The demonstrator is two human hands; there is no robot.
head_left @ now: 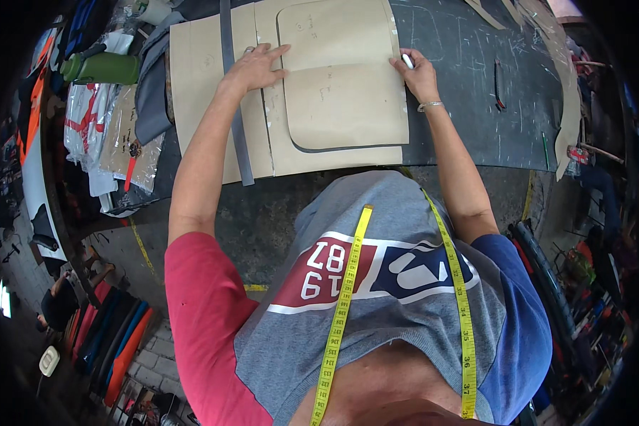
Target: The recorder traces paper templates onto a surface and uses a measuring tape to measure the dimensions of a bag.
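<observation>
The left hand (257,69) is spread wide and palm down, its thumb and index fingertips reaching onto the left edge of a tan panel with rounded corners (344,106), which extends to the right of that hand and toward the person's body. Beneath this hand and panel are larger tan sheets (200,106), and a long, dark grey strip (242,149) passes under the hand and runs from there toward the body. The right hand (420,77) is narrow, its fingers curled around a small white piece (407,61), with the fingertips at the panel's right edge; a bracelet (430,106) circles the wrist just behind it. The panel thus lies between the two hands. A dark line follows the panel's edge on the left hand's side; whether it is a drawn line or material underneath, I cannot tell. To the right of the right hand, a dark, slim tool (499,85) and a green pen-like stick (545,150) lie on the scribbled black table (458,46). To the left of the left hand sit folded dark fabric (154,121), a green bottle (106,68) and plastic-wrapped packages (85,131). Nearer the body than both hands, a yellow measuring tape (342,305) drapes over the person's shirt (397,192).
</observation>
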